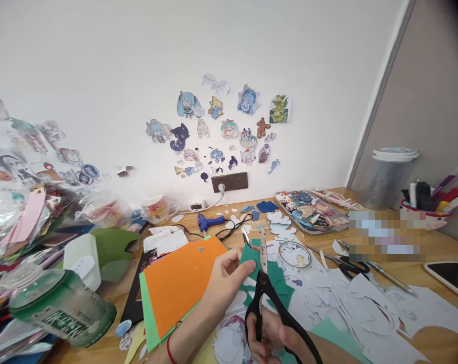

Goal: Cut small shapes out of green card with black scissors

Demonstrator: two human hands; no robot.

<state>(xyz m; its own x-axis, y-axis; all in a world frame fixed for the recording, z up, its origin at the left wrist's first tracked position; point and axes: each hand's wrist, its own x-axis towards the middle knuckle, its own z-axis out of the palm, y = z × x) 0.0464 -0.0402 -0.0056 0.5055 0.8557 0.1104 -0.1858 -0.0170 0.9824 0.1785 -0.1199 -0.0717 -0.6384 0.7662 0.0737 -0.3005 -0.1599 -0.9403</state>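
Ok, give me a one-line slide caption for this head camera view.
Right hand works black-handled scissors into dark green paper pinched by the left hand over a cluttered wooden desk.

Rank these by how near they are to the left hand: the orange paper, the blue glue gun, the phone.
From the left hand:
1. Orange paper, right beside it, on its left.
2. Blue glue gun, farther back toward the wall.
3. Phone, far right at the desk edge.

Green paper under the scissors

A dark green paper [252,255] piece, jagged at its cut edges, is held up above the desk, nearly upright. Black-handled scissors [265,288] stand upright, silver blades open and pointing up, one blade crossing the paper's right edge.
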